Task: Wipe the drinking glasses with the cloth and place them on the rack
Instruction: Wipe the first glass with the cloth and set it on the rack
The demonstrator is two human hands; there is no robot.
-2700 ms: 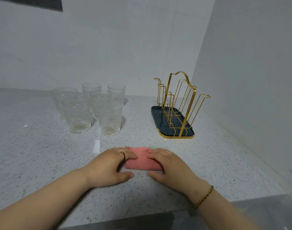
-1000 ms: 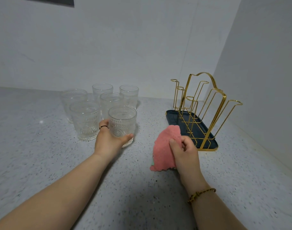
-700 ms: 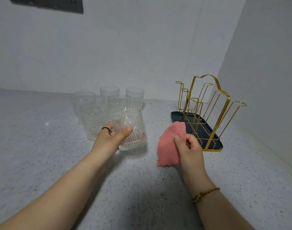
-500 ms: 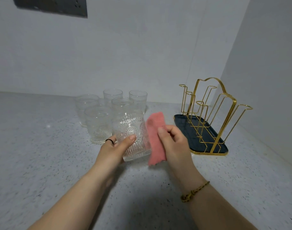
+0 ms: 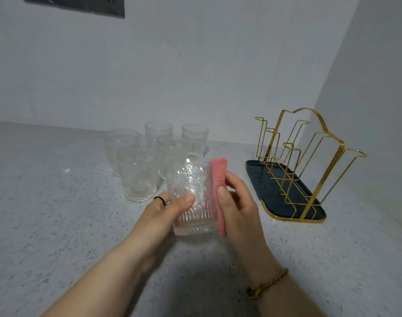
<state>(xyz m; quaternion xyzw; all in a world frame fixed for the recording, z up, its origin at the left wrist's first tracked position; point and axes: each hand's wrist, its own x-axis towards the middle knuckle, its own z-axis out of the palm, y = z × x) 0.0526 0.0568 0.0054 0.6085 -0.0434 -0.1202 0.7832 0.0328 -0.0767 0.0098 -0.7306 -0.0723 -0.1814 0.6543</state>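
Left hand grips glass; right hand presses cloth against it.

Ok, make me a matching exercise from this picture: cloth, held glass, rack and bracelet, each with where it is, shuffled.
1 cloth
2 held glass
3 rack
4 bracelet

A on the right wrist
B gripped by the left hand
C on the counter, holding nothing
D pressed to the glass by the right hand

Pairs: 1-D, 2-B, 3-C, 4-A
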